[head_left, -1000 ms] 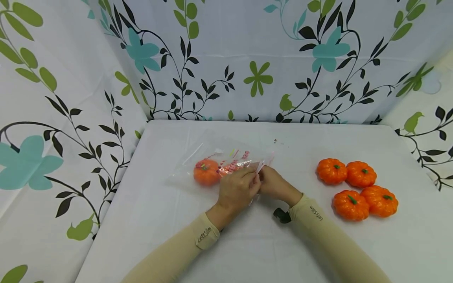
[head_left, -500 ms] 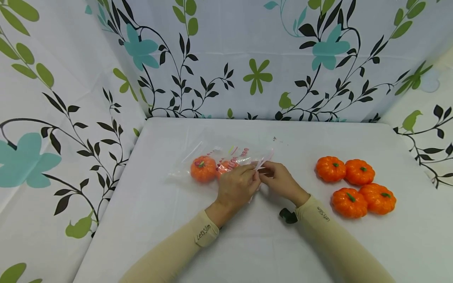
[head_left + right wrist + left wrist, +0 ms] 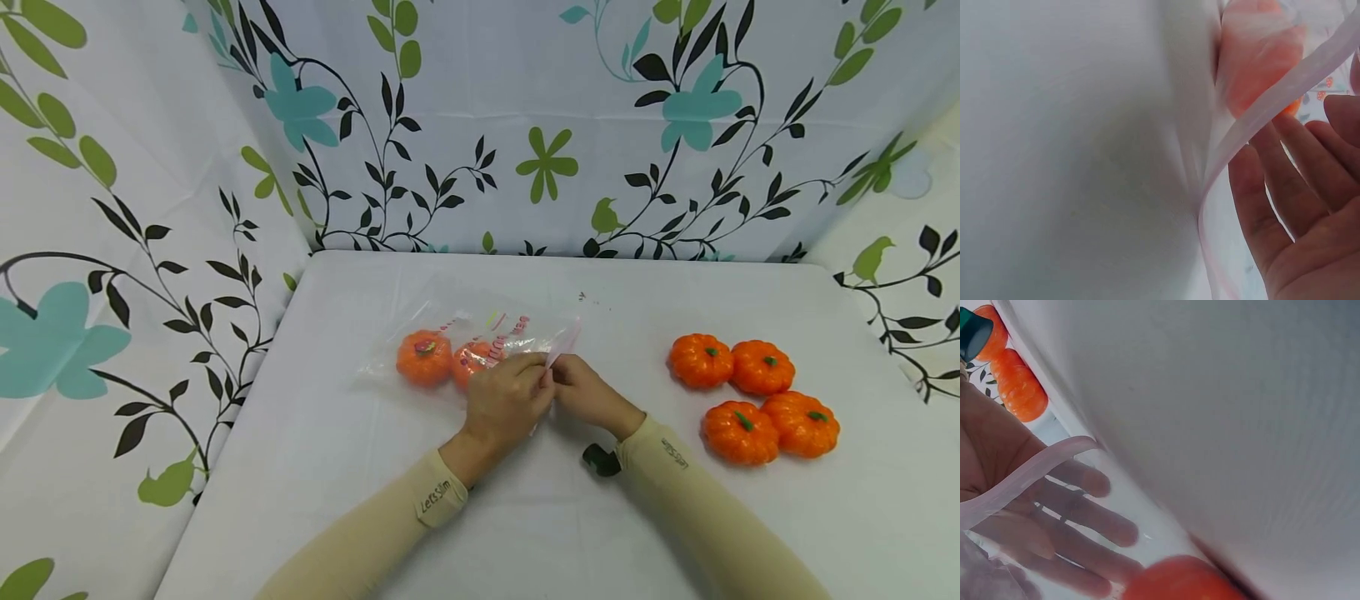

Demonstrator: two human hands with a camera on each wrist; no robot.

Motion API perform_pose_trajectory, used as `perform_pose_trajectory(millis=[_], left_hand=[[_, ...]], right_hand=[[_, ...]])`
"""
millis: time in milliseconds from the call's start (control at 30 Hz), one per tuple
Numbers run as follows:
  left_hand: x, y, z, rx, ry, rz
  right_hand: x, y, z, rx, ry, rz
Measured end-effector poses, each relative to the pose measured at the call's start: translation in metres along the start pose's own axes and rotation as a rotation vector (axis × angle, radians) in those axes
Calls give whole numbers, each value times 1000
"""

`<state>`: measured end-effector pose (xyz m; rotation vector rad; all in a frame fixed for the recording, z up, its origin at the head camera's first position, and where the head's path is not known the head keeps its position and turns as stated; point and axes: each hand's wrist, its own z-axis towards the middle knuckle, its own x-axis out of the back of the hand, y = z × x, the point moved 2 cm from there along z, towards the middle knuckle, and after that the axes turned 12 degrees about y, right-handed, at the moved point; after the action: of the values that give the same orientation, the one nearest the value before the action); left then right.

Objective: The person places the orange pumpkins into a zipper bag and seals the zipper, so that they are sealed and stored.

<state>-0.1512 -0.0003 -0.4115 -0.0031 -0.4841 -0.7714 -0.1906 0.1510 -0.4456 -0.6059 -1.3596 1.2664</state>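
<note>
A clear plastic bag (image 3: 420, 317) with red print and a pinkish seal strip (image 3: 1272, 103) lies on the table. Inside it sit two small orange pumpkins, the left pumpkin (image 3: 425, 357) in full and the other pumpkin (image 3: 471, 360) partly behind my left hand (image 3: 501, 404). That hand grips the bag near its mouth, fingers curled over the edge. My right hand (image 3: 592, 396) meets it at the seal from the right. In the left wrist view, the right hand's straight fingers (image 3: 1097, 515) show through the film, past the strip. Its fingertips are hidden in the head view.
Toward the table's right side lie several more orange pumpkins (image 3: 742, 433) with green stems. A dark wrist camera (image 3: 601, 460) sticks out beside the right wrist. Patterned curtains (image 3: 547, 125) stand behind and along the sides of the white table (image 3: 637, 533).
The pumpkins in the bag have shifted left, and more of the second one shows. My right hand drew back slightly with fingers spread, then returned to the seal. The left hand has hardly moved.
</note>
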Motion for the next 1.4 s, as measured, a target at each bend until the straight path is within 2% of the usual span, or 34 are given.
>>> perform_pose_trajectory(millis=[200, 433, 567, 700, 800, 1000, 1200, 1400], left_hand=[[0, 0, 0, -4, 10, -9], [5, 0, 5, 9, 13, -24], [5, 0, 5, 15, 15, -18], [4, -1, 5, 16, 20, -10], [4, -2, 5, 21, 22, -4], [4, -4, 7, 18, 22, 17], [2, -6, 6, 13, 38, 18], [3, -7, 6, 21, 23, 31]], right_hand=[[-7, -3, 2, -65, -42, 52], [-10, -4, 2, -161, -85, 58], [-9, -3, 4, -152, -78, 80], [-2, -6, 4, -84, -62, 73], [7, -9, 2, -47, -64, -28], [20, -16, -6, -31, -77, -292], [38, -27, -20, -41, 0, -523], [66, -39, -36, -53, 80, -704]])
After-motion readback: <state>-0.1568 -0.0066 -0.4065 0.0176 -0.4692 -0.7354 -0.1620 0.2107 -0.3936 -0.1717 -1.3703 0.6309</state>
